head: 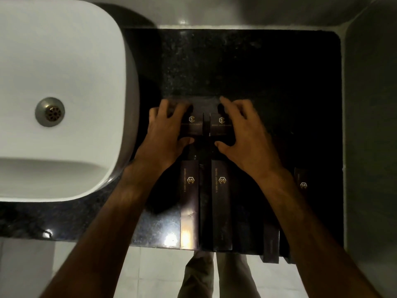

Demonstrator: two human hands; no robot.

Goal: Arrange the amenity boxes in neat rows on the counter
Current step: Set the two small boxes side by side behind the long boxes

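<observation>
Two short dark amenity boxes with gold logos lie side by side mid-counter. My left hand point(166, 125) grips the left short box point(193, 125), fingers over its far edge and thumb at its near edge. My right hand point(242, 130) grips the right short box point(220, 125) the same way. A narrow gap separates the two boxes. Nearer me, two long dark boxes, the left long box point(189, 203) and the right long box point(221, 203), lie parallel and reach the counter's front edge. Under my right forearm lie further long boxes: one at the right point(303, 183) and one overhanging the front edge point(271, 244).
A white basin point(64, 50) with a metal drain point(49, 111) fills the left side. The black granite counter point(257, 65) stretches behind the boxes to a grey wall. A wall borders the counter's right edge. Below the front edge are pale floor tiles and my legs.
</observation>
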